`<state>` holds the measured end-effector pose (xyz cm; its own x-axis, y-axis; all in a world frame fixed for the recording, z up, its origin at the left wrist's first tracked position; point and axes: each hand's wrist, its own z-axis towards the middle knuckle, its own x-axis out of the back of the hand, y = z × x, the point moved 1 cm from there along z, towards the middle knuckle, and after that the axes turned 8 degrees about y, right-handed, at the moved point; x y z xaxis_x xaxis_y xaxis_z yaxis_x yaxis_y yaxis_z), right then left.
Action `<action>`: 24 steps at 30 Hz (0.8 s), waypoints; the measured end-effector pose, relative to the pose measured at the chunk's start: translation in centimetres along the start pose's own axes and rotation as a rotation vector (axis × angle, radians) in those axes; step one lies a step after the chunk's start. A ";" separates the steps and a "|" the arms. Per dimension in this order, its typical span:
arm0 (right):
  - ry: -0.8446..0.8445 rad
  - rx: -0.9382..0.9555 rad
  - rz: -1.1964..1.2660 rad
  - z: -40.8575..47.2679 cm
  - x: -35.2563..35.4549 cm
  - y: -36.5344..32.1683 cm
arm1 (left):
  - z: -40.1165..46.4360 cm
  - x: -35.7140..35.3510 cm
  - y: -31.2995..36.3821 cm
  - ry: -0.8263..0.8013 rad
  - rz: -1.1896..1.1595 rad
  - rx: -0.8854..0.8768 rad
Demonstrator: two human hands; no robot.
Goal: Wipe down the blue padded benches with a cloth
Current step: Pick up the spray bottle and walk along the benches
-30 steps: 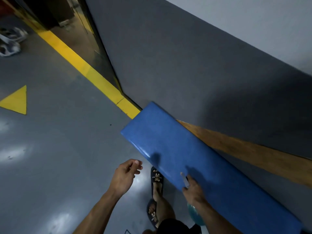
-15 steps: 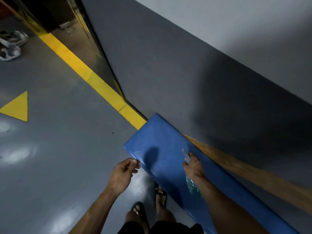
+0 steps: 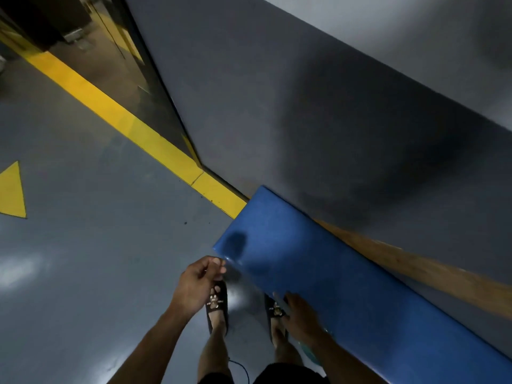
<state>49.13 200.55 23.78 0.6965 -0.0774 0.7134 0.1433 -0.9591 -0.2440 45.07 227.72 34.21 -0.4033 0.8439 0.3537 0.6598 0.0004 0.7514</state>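
Below, at lower centre of the frame, two bare hands work at the near end of one blue bench (image 3: 318,259), which runs from centre toward the lower right along a grey wall (image 3: 304,120); the right hand (image 3: 302,314) sits at the bench's front edge, blurred, fingers curled round something pale and slim that pokes up past the knuckles, with a teal patch (image 3: 310,353) under the wrist; whether either is the cloth cannot be told; the left hand (image 3: 196,284) hangs just off the bench corner, fingers loosely curled toward the thumb, holding nothing visible.

To wipe well, as a judgement: lay the cloth flat on the padding, press evenly, and draw long overlapping strokes from the end corner toward the lower right, then run along the front edge and the end face.

Counted: one bench; one wooden strip (image 3: 415,267) behind it; two hands; two sandalled feet (image 3: 217,300); one yellow floor line (image 3: 110,106); one yellow triangle (image 3: 12,192) at far left.
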 end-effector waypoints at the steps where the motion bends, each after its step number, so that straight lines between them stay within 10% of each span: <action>1: 0.024 -0.014 0.038 0.3 0.1 -1.0 | 0.5 0.9 -0.2 -0.001 -0.024 0.009; 16: 0.290 -0.256 0.238 7.4 8.4 -14.0 | 7.1 9.9 -1.7 -0.098 -0.037 -0.075; 24: 0.149 -0.010 0.259 0.6 0.4 -12.9 | 6.4 8.3 0.4 -0.201 0.014 -0.135</action>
<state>47.99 213.01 26.81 0.5976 -0.3586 0.7171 -0.0330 -0.9047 -0.4249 46.03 238.15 33.83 -0.2517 0.9330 0.2570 0.5686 -0.0723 0.8194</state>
